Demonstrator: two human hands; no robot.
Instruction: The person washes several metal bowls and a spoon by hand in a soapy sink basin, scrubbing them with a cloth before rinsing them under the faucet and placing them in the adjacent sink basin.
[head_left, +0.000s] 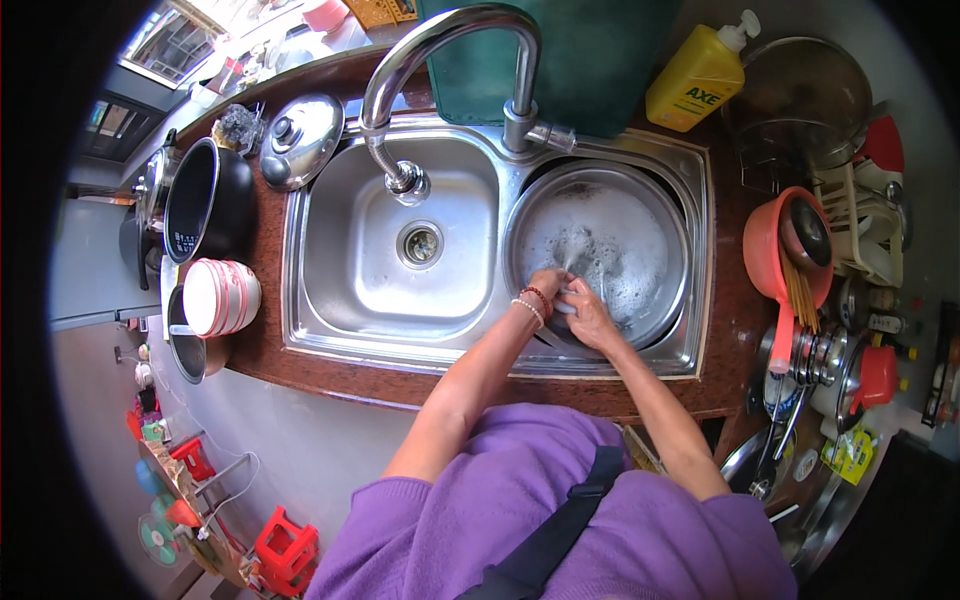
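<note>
My left hand (551, 286), with a red and a white bead bracelet at the wrist, and my right hand (589, 313) meet over the near side of a round metal basin (645, 210). Between them they grip a small pale item (568, 301), perhaps a wet cloth; the fingers hide most of it. The basin sits in the right bowl of a stainless-steel double sink (397, 343) and holds cloudy water with foam. Thin pale streaks, possibly running water, show just beyond my fingers.
The chrome faucet (450, 19) arches over the left bowl. A metal lid (302, 142), a black inner pot (217, 199) and stacked bowls (221, 298) stand at left. On the right are a yellow detergent bottle (696, 79) and a pink dipper (765, 240) with chopsticks.
</note>
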